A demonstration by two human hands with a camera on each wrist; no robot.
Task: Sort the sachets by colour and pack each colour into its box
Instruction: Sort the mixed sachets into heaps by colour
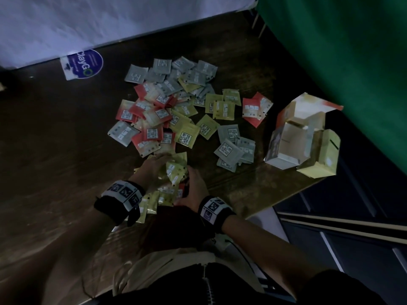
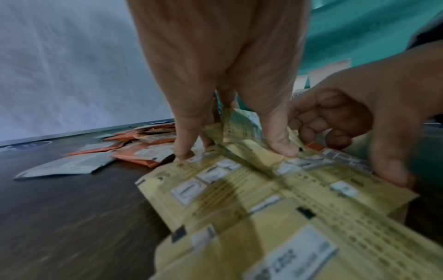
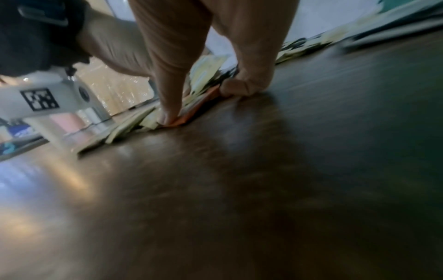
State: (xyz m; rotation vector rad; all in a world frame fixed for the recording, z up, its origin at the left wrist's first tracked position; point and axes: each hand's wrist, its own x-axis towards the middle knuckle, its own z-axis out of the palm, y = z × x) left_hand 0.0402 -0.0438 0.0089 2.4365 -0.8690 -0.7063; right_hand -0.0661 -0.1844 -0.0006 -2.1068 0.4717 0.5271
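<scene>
Both hands work a loose stack of yellow sachets [image 1: 174, 172] at the near edge of the table [image 1: 55, 150], just nearer than the mixed pile [image 1: 176, 102]. Left hand [image 1: 152, 166] has its fingers [image 2: 184, 140] straight, pressing down on the stack; right hand [image 1: 195, 188] pinches the stack's side, where one red sachet [image 3: 203, 102] sits at the bottom. To do this well, I judge the red one should come out before squaring the edges. Sachets are flat, thin, crinkly squares with printed labels, apt to slide. Open cardboard boxes [image 1: 301, 137], light and folded, stand right of the pile.
</scene>
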